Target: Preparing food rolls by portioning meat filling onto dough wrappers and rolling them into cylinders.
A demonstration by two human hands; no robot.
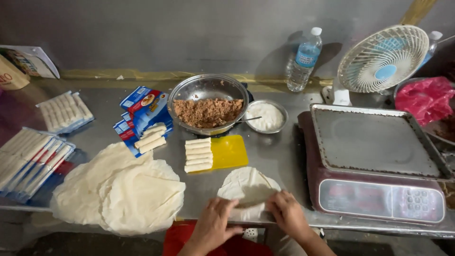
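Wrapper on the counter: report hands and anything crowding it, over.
Left hand and right hand both pinching the near edge of the wrapper. Yellow board just behind, scale to its right, neither touching.

The left hand (pixel 213 223) and right hand (pixel 287 214) cover the near edge of the round wrapper (pixel 247 186), hiding what lies folded beneath their fingers. The frame's right edge cuts off the pink bag (pixel 425 98), its left edge the packets (pixel 26 159). The scale's display (pixel 355 197) is too dark to tell.
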